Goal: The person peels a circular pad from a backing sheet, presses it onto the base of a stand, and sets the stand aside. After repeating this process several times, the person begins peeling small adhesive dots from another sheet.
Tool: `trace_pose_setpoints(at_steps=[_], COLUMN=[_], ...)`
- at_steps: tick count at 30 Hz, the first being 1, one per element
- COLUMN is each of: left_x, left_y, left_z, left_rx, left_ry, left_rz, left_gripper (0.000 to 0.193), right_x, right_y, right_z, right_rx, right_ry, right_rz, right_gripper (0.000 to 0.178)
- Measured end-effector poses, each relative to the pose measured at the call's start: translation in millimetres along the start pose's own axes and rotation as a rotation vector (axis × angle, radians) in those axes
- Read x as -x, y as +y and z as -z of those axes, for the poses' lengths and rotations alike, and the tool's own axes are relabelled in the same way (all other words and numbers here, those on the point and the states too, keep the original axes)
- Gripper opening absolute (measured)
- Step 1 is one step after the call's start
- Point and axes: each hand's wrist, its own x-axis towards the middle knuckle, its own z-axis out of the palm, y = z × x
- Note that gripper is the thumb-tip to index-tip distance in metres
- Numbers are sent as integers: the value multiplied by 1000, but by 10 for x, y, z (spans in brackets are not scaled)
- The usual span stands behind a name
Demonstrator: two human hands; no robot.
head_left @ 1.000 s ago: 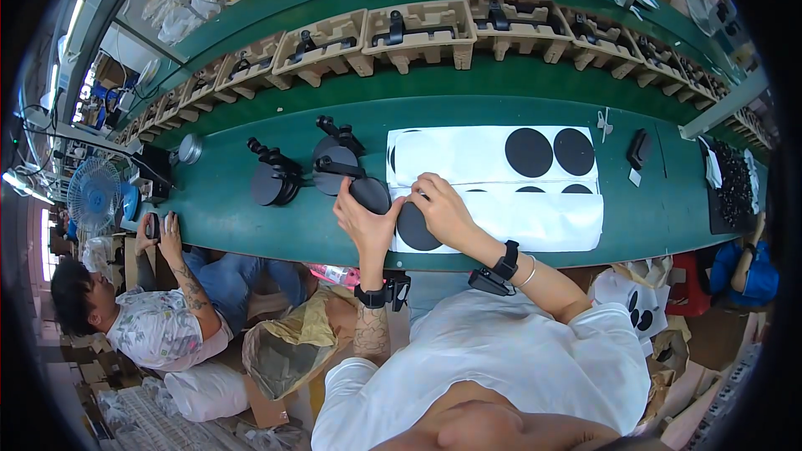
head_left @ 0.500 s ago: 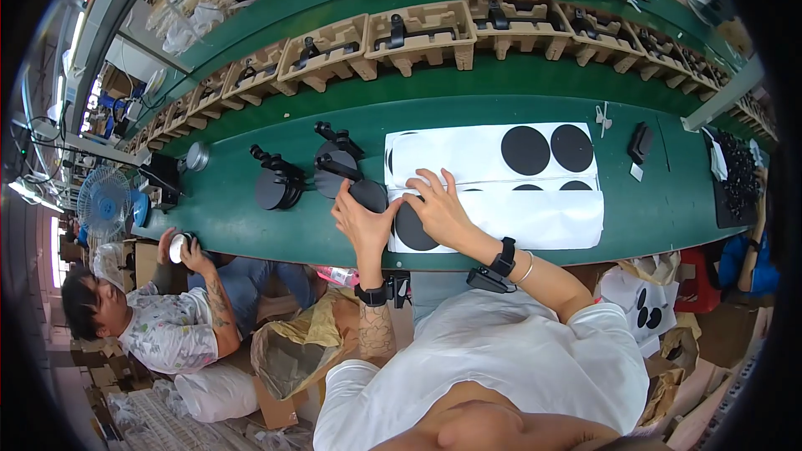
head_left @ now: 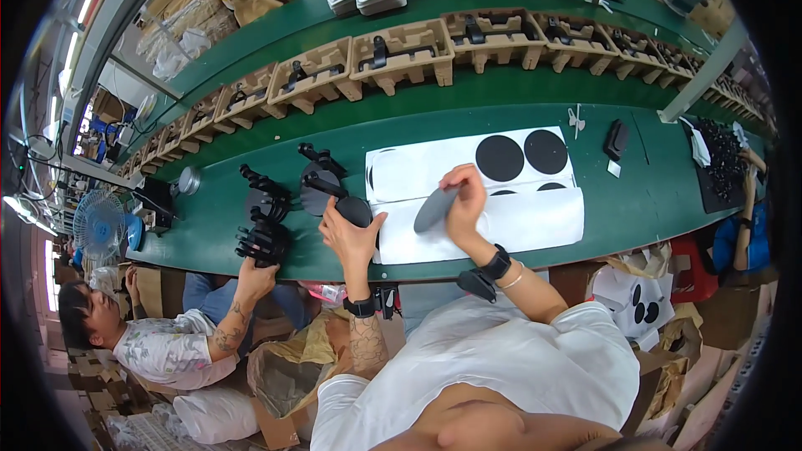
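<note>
Grey disc [head_left: 435,211] has left the white sheet [head_left: 535,221] — freed, pinched in our right hand [head_left: 466,209]; our half-curled left hand [head_left: 351,239] grips a black base [head_left: 355,211].

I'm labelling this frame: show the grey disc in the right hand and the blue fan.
Grey disc [head_left: 433,211], head view: middle of its face.
Blue fan [head_left: 98,218], head view: centre of its grille.

We count one loose grey disc [head_left: 434,211], two whole black circles [head_left: 499,158] on white sheeting [head_left: 526,224] and three partly showing, at least seven tan trays [head_left: 403,53], one blue fan [head_left: 98,215], one small white square [head_left: 614,169]; the black stands [head_left: 321,200] overlap too much to tally.
</note>
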Motion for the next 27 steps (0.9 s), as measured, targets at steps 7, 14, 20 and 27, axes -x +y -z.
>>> trace_pose_setpoints(at_steps=[7,14,20,27], left_x=[82,405,455,464], left_y=[335,1075,1157,1165], left_z=[493,821,860,885], left_rx=[1490,1972,1831,1831], left_ry=[-263,-624,-541,-524], left_rz=[45,-40,-122,-170], left_gripper=[75,83,86,87], right_x=[-389,-295,-266,-236], right_y=[-1135,-1550,-1567,-1583], right_z=[168,148,106,68], right_rx=[-178,-428,-406,-381], right_ry=[-240,-294,-252,-242], right_rz=[-473,-710,-688,-655], right_gripper=[8,11,10,10])
